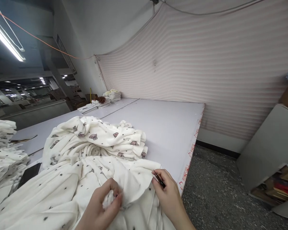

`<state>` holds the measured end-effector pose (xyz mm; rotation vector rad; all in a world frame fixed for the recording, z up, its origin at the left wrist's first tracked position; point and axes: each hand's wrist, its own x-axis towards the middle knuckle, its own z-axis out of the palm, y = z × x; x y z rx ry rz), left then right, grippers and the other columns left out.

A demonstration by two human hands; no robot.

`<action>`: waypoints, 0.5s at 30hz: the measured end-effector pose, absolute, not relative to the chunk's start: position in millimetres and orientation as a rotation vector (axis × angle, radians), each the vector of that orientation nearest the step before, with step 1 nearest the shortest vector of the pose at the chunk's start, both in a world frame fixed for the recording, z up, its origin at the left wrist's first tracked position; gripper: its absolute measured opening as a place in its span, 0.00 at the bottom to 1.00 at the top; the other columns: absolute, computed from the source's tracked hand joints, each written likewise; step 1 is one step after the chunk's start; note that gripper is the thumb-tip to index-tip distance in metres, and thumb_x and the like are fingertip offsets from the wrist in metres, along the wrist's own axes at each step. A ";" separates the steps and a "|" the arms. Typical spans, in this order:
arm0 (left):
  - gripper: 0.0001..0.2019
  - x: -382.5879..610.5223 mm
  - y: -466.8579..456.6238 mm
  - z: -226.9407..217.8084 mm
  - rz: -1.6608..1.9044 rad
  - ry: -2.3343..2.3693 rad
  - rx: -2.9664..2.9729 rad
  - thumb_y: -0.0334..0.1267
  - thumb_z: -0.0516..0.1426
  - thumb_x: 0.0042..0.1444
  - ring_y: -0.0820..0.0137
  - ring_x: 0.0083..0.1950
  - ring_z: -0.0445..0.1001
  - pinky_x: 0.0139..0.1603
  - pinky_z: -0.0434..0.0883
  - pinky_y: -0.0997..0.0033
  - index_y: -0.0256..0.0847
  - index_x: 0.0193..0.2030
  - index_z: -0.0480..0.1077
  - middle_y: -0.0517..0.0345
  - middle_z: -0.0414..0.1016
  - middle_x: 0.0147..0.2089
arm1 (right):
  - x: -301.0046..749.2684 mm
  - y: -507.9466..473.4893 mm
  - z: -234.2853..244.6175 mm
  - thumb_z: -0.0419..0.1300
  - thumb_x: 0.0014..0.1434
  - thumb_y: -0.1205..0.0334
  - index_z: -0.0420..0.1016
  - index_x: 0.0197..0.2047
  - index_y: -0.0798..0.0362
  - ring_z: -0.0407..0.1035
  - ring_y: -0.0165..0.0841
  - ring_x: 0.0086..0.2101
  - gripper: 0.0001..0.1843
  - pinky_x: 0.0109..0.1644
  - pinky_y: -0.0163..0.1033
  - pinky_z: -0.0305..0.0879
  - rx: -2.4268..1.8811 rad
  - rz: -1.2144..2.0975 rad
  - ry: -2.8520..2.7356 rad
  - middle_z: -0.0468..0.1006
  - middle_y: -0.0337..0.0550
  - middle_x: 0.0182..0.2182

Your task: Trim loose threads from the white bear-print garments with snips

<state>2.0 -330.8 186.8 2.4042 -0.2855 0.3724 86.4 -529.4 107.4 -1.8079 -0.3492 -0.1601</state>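
My left hand [105,203] is closed around a bunched piece of white fabric, with thumb and fingers pinched together and slightly blurred. In my right hand [168,191] is a slim dark pointed tool that looks like thread snips [159,179], its tip toward the upper left. The right fingertips also meet the edge of the white cloth [136,175], which is stretched between both hands. This cloth has small dark dots. Just beyond it, a heap of the same soft printed fabric [93,137] shows pinkish animal figures and ruffled edges.
The pale table [172,127] has a right edge with red-printed tape [188,156]. More white fabric [4,159] is piled at left, near a dark flat object [30,174]. Folded stacks [112,95] sit at the far end. A grey cabinet [266,150] stands right, across the speckled floor [213,185].
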 end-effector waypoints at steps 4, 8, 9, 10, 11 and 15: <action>0.19 -6.8 -329.9 188.1 0.174 -0.234 2.776 0.43 0.61 0.52 0.65 0.30 0.78 0.33 0.72 0.73 0.48 0.51 0.67 0.63 0.77 0.29 | 78.1 -525.8 113.0 0.53 0.58 0.65 0.74 0.39 0.50 0.71 0.35 0.36 0.09 0.34 0.34 0.65 -1.818 -0.101 -0.410 0.74 0.42 0.35; 0.33 -8.5 -347.5 182.8 0.144 -0.208 2.966 0.40 0.64 0.47 0.65 0.27 0.78 0.27 0.71 0.73 0.46 0.61 0.59 0.58 0.79 0.37 | 57.5 -519.3 115.9 0.54 0.55 0.68 0.73 0.32 0.52 0.67 0.31 0.29 0.07 0.32 0.32 0.61 -1.724 -0.091 -0.497 0.71 0.37 0.27; 0.31 -8.5 -352.7 181.6 0.162 -0.188 2.972 0.38 0.62 0.49 0.66 0.29 0.78 0.27 0.71 0.73 0.46 0.60 0.59 0.57 0.78 0.42 | 52.2 -517.0 115.9 0.54 0.54 0.67 0.73 0.32 0.52 0.67 0.31 0.27 0.06 0.31 0.32 0.60 -1.687 -0.113 -0.496 0.71 0.37 0.26; 0.29 -8.9 -356.9 180.4 0.168 -0.171 2.972 0.35 0.61 0.49 0.66 0.31 0.78 0.28 0.71 0.73 0.47 0.59 0.60 0.56 0.77 0.45 | 47.8 -515.1 115.7 0.55 0.54 0.67 0.73 0.32 0.52 0.66 0.30 0.26 0.05 0.31 0.31 0.60 -1.655 -0.131 -0.475 0.71 0.36 0.25; 0.27 -9.8 -360.0 178.7 0.168 -0.158 2.974 0.33 0.60 0.49 0.66 0.33 0.79 0.28 0.71 0.74 0.46 0.57 0.60 0.56 0.76 0.45 | 44.7 -513.6 115.4 0.55 0.55 0.65 0.72 0.32 0.52 0.66 0.30 0.26 0.05 0.30 0.31 0.60 -1.625 -0.138 -0.434 0.71 0.36 0.25; 0.12 -19.6 -357.3 165.3 0.199 -0.308 3.041 0.29 0.55 0.52 0.64 0.32 0.77 0.29 0.71 0.71 0.45 0.43 0.65 0.60 0.75 0.35 | 46.1 -516.0 114.4 0.55 0.60 0.57 0.70 0.34 0.52 0.67 0.32 0.27 0.09 0.30 0.31 0.62 -1.585 -0.091 -0.219 0.71 0.37 0.25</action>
